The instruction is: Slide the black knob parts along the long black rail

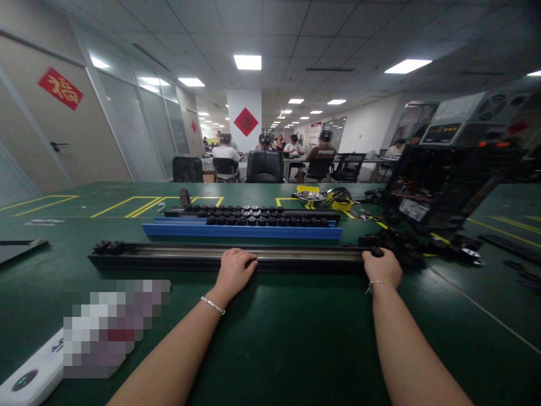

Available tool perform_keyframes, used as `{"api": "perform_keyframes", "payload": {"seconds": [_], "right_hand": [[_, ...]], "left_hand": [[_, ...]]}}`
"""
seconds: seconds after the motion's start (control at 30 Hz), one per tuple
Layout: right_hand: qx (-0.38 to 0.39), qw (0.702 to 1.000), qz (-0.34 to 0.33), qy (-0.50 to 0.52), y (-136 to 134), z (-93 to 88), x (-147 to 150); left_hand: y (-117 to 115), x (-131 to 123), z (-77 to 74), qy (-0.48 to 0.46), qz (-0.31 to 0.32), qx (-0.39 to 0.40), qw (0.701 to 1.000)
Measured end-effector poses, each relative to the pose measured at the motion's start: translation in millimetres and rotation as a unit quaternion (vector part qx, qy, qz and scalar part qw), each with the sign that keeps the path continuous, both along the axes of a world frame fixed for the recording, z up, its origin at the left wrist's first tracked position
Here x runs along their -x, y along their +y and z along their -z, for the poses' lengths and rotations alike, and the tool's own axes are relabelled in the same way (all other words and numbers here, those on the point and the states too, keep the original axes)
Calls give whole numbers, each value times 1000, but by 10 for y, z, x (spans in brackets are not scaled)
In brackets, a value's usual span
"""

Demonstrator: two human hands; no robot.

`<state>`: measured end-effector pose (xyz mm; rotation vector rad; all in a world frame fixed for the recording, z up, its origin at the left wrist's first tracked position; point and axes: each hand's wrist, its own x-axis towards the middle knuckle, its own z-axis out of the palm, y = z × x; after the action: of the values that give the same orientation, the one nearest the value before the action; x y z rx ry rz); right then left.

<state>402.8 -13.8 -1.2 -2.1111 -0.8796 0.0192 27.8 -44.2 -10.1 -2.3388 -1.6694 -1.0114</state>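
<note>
A long black channel-shaped rail (pixel 169 256) lies crosswise in front of me, with a bare metallic groove along its inside. Two small black parts (pixel 107 246) sit in its left end. My left hand (pixel 237 268) is closed over the rail's near edge around the middle. At the right end, my right hand (pixel 384 268) is closed around a small black part (pixel 375 251), its thumb against the rail. Just beyond lies a blue rail (pixel 240 231) with a row of small black parts (pixel 270 220) in it, and another dark rail behind that.
A heap of black parts (pixel 406 248) lies right of my right hand. Behind it stands an open black computer case (pixel 431 186). A metal bowl (pixel 310 196) and yellow tray (pixel 342 205) are farther back. A white device, partly pixelated, (pixel 34 366) lies front left. People sit beyond the table.
</note>
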Motion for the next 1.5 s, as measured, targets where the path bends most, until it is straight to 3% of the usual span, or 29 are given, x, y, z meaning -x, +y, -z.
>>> {"api": "perform_keyframes", "payload": {"seconds": [1.5], "right_hand": [[0,1000,26,13,66,57,-212]], "left_hand": [[-16,-1,-30,1,-1,14,1000]]}}
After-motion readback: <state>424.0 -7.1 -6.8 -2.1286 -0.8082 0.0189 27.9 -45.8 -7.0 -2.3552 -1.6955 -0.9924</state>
